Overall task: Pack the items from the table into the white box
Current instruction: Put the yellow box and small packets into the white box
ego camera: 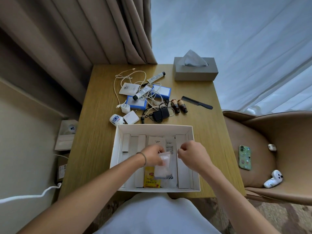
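Observation:
The white box (pixel 154 127) lies open at the table's near edge, holding white packets and a yellow tea sachet (pixel 151 179). My left hand (pixel 152 156) pinches a small clear plastic bag (pixel 163 164) over the box's middle. Just to its right, my right hand (pixel 190 154) hovers over the box with its fingers curled and nothing in it. Behind the box lie tangled white cables (pixel 128 78), two tubes (pixel 156 77), blue-edged boxes (pixel 136 102), white chargers (pixel 130 117), a black adapter (pixel 160 114), two brown bottles (pixel 179 105) and a black comb (pixel 196 102).
A grey tissue box (pixel 195 71) stands at the table's far right corner. A chair (pixel 273 149) on the right carries a phone (pixel 244 157) and small white items. Curtains hang behind the table. A small blue-and-white ceramic piece (pixel 116 119) sits left of the chargers.

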